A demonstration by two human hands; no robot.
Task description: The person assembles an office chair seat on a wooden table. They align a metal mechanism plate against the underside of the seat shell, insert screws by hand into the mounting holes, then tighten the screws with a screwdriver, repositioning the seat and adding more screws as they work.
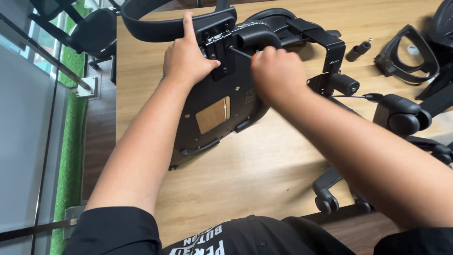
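While the rigid, bulky chair seat (217,101) is being steadied on the table (245,165) by the left hand (188,59), clamped on its bracket (222,45), a screwdriver (241,53) is being gripped tight by the right hand (278,75).

Seat underside (222,85): matt black plastic, brown cardboard patch (213,114) at centre. Surface (245,165) under seat: light smooth wood. Screwdriver shaft (240,52): bare metal.

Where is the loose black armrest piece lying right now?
In the head view, the armrest piece lies at the top right of the wooden table, just right of a small black cylinder and beyond the right hand.
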